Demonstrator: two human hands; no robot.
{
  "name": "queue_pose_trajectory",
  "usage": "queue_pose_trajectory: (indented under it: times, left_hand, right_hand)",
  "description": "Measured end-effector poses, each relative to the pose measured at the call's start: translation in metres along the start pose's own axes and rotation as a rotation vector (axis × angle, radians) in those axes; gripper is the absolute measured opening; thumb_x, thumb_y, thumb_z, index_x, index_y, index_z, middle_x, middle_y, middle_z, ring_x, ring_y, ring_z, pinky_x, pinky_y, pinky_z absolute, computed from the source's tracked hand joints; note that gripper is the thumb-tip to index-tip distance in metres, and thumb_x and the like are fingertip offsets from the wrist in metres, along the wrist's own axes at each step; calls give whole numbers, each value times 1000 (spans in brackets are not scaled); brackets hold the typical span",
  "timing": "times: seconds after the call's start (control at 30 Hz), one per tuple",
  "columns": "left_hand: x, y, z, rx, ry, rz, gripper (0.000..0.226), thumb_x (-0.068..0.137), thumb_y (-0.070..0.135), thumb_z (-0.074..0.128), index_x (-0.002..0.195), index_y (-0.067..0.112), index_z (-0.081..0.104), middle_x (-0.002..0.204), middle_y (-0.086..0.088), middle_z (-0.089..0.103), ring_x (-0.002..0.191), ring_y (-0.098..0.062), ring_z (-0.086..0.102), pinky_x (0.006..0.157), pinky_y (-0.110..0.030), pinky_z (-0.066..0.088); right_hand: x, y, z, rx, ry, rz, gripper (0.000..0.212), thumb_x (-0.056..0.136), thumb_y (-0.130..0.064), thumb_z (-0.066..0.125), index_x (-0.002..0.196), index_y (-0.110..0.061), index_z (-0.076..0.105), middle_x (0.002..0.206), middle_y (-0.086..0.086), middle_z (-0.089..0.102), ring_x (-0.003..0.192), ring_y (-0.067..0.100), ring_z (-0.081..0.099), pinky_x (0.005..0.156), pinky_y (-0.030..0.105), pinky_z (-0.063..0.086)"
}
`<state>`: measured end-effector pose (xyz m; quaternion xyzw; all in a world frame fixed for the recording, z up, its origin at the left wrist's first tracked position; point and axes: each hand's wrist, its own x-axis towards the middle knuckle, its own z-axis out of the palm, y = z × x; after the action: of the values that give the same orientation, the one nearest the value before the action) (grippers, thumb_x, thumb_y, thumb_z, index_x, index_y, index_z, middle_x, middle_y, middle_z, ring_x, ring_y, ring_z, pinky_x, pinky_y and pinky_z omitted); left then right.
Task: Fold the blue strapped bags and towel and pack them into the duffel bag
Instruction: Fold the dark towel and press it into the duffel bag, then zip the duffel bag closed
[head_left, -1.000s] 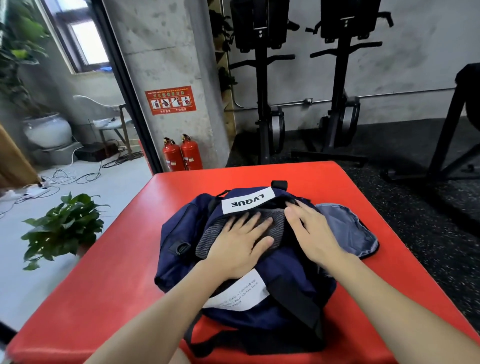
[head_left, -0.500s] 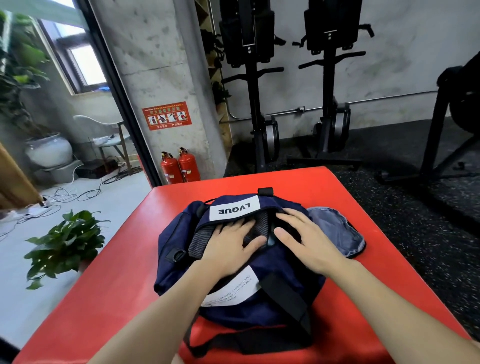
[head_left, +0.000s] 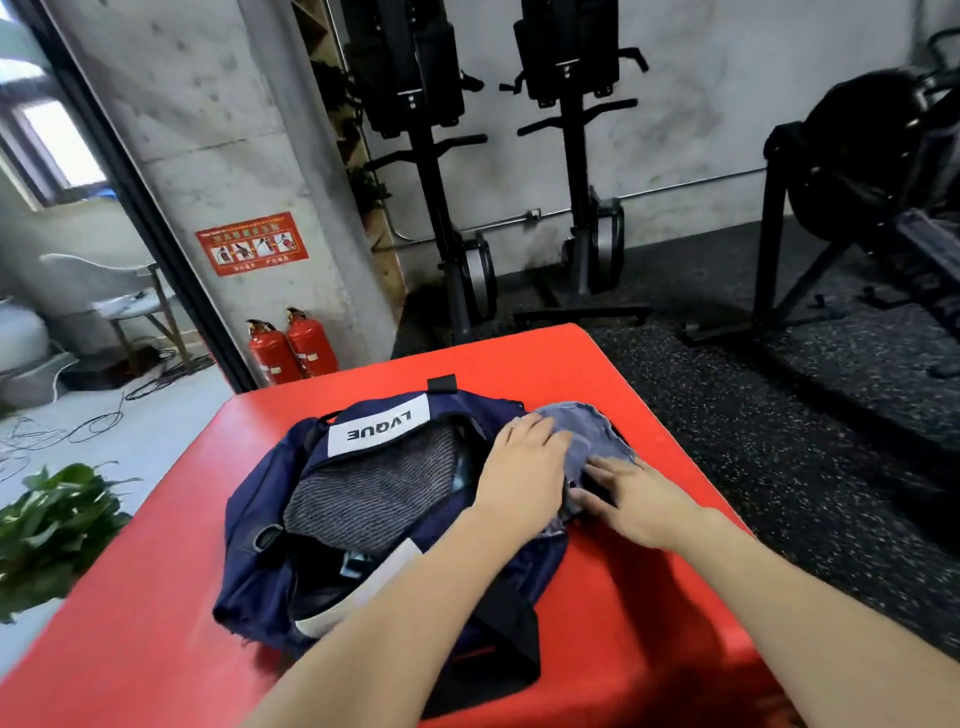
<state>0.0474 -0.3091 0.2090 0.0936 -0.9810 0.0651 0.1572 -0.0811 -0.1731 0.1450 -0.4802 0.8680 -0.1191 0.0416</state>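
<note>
Centrally on the red padded worktop (head_left: 156, 597) lies the navy fabric duffel bag (head_left: 260, 530) with its white "LVQUE" label (head_left: 379, 432) facing away, its mouth open. Inside it sits the grey ribbed towel (head_left: 374, 493), folded and filling the opening. At the bag's right end a lighter blue-grey fabric piece (head_left: 587, 431) spills over the edge. The left hand (head_left: 524, 467) lies flat on that piece, its grip spread with fingers straight. The right hand (head_left: 634, 499) rests just beside it on the same cloth, fingers extended and pressing down. A black strap (head_left: 509, 618) of the bag trails toward the near edge. Beyond the worktop stand two red fire extinguishers (head_left: 293, 348), black gym machines (head_left: 431, 171) and a green potted plant (head_left: 52, 525).
</note>
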Motion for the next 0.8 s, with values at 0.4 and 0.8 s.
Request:
queue_pose_trajectory:
  times: [0.4,0.8]
  left_hand:
    - [-34,-47,38,223,-221,-18,63,105,55,17,159,24,18,167,-3,13,154,-21,4,123,-50,5]
    - [-83,-56,7,74,-85,189,61,100,58,31,148,23,46,150,-2,49,141,-20,41,118,-46,31]
  right_hand:
    - [-43,-10,1,-139,15,11,118,69,-86,-12,148,-20,47,152,2,48,137,21,44,116,34,31]
    - [-123,-75,0,-111,59,41,74,88,-80,24,88,-19,65,86,0,66,90,24,62,73,35,47]
